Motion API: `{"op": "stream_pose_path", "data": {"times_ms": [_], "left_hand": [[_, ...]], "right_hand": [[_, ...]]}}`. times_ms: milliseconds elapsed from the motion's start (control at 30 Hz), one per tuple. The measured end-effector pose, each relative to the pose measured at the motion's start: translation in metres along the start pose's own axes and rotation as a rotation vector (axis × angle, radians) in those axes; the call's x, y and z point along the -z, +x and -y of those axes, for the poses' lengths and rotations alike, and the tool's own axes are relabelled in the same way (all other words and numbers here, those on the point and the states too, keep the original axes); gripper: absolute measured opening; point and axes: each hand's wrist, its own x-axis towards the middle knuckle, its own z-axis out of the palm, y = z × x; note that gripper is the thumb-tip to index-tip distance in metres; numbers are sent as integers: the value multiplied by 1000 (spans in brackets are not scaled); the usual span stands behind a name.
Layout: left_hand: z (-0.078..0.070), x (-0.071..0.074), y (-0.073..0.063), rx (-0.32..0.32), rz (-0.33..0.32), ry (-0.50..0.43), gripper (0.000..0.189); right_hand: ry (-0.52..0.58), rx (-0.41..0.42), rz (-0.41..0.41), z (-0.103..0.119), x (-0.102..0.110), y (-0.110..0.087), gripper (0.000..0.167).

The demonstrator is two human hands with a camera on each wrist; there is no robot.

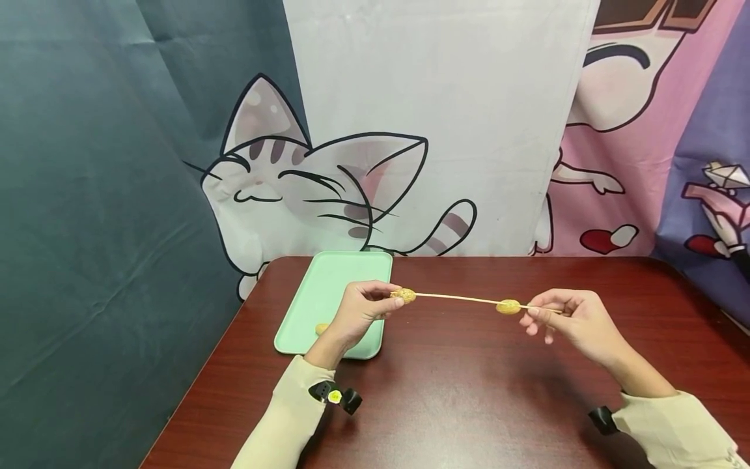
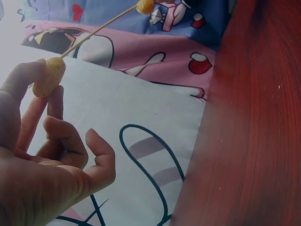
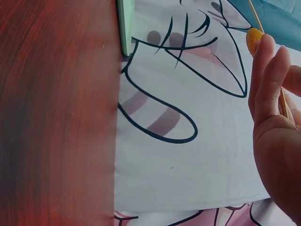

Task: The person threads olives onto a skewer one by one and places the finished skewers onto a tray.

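Observation:
A thin wooden skewer (image 1: 457, 298) runs nearly level between the two hands, above the table. My left hand (image 1: 364, 309) pinches a mottled yellow oval piece (image 2: 49, 77) at the skewer's left end, between thumb and fingertips. Its other fingers are loosely bent in the left wrist view. A second yellow oval piece (image 1: 508, 307) is threaded on the skewer just left of my right hand (image 1: 571, 319), which grips the stick near its right end. In the right wrist view, fingers partly hide that second piece (image 3: 254, 39).
A mint-green tray (image 1: 301, 306) lies on the table's left side, partly behind the left forearm. Another yellow piece (image 1: 321, 329) rests in it beside the wrist. The dark red wooden table (image 1: 469, 404) ends at a printed cat curtain (image 1: 498, 98).

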Motion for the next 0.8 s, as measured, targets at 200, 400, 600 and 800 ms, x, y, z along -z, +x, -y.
{"op": "stream_pose_path", "data": {"times_ms": [200,400,600,800], "left_hand": [[1,-3,-1,12,7,-65,27],[0,-7,-2,39,-6,-104,30],[-1,-12,0,48,-35,-127,25],[-5,-18,-1,41,-30,-136,19]], "right_hand": [[13,13,-6,1,0,-1,7],[31,31,-10,3,-1,-2,5],[35,37,-24,6,-2,-2,4],[38,55,-38,9,-2,-4,5]]}}
